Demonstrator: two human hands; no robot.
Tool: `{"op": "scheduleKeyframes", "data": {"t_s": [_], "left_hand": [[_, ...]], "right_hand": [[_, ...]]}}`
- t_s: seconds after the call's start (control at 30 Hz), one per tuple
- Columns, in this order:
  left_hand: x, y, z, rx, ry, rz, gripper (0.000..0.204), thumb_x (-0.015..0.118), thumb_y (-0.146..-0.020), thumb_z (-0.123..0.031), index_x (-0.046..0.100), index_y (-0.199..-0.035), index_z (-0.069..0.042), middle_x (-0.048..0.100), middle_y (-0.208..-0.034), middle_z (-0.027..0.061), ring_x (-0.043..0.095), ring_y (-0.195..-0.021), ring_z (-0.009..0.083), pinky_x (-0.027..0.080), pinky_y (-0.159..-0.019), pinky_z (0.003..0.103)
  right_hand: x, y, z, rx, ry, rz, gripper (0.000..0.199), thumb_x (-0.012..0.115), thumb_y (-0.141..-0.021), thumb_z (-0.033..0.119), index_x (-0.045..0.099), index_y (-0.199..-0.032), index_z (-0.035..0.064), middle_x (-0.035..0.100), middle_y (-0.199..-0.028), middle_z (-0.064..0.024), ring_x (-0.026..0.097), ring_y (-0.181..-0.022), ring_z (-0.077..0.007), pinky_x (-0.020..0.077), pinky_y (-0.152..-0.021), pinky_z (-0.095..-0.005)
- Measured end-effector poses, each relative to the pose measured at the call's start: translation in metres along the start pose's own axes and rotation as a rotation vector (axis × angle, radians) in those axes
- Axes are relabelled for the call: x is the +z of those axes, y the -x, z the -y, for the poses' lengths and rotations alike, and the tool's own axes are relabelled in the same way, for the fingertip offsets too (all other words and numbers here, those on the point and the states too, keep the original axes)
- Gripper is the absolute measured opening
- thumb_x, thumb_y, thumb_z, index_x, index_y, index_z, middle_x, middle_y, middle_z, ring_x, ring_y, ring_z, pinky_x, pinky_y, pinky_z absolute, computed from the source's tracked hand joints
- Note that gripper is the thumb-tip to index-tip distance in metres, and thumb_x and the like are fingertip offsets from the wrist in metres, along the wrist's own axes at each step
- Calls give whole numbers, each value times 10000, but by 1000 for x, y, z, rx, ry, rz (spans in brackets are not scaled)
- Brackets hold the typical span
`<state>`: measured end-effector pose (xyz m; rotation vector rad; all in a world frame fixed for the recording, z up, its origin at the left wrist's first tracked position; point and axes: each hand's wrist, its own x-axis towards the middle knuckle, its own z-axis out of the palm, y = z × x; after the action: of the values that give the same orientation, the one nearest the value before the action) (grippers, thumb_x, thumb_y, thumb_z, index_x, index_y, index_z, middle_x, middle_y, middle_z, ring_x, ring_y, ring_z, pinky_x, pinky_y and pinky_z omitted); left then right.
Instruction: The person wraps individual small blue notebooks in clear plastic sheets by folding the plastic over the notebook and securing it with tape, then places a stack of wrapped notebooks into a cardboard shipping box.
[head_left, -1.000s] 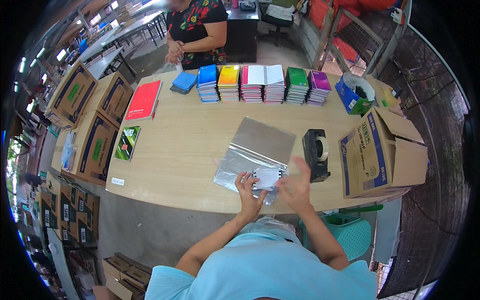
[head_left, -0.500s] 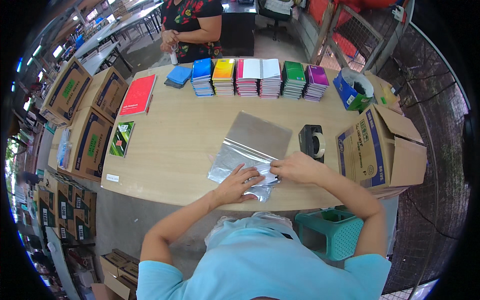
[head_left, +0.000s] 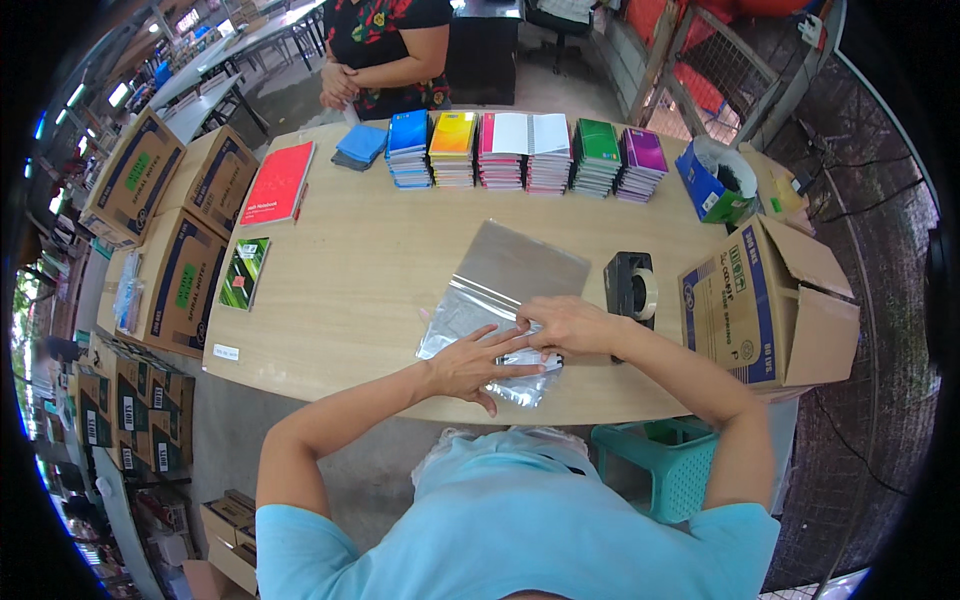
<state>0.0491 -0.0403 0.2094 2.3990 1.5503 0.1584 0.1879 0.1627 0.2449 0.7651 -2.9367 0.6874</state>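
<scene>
Head view: left hand [head_left: 470,367] flat, fingers spread, pressing on clear bags [head_left: 500,300] at near edge of table [head_left: 350,300]. Right hand [head_left: 562,325] just beside, fingers bent down on same bags, pinching a small piece at the bag edge; cannot tell how firmly. Bags lying flat, a pile, one grey sheet reaching toward table middle.

Black tape dispenser [head_left: 630,285] right of bags, near right wrist. Open brown box [head_left: 765,305] with blue print at right table edge, flaps up; inside not visible. Blue-green box [head_left: 715,180] behind it, open, something dark inside.

Along far edge, row of notebook stacks: blue [head_left: 408,148], yellow [head_left: 453,148], white-and-red [head_left: 522,150], green [head_left: 598,158], purple [head_left: 642,162]. Blue flat pack [head_left: 360,146] left of row, red notebook [head_left: 278,183] further left, small green pack [head_left: 243,273] near left edge. Small white label [head_left: 226,352] at left near corner.

Brown cartons [head_left: 175,240] with blue-green print left of table, closed. Teal basket [head_left: 655,465] under table. Another person [head_left: 385,50] beyond far edge, hands clasped.
</scene>
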Motion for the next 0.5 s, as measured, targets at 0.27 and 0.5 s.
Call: {"op": "scheduleKeyframes", "data": {"t_s": [0.27, 0.5], "left_hand": [[7, -6, 8, 53, 44, -15, 1060, 813, -549, -492, 312, -1480, -405, 273, -1530, 98, 268, -1405, 386, 274, -1162, 488], [13, -6, 11, 77, 26, -19, 1096, 829, -528, -489, 303, -1485, -398, 295, -1505, 127, 302, -1380, 388, 292, -1152, 482]], "right_hand": [[13, -11, 11, 87, 97, -59, 266, 772, -639, 200, 732, -902, 204, 535, -1116, -24, 499, -1083, -241, 400, -805, -408], [31, -12, 3, 104, 22, -149, 200, 765, -637, 191, 743, -836, 187, 538, -1127, -32, 500, -1092, -262, 391, -835, -416]]}}
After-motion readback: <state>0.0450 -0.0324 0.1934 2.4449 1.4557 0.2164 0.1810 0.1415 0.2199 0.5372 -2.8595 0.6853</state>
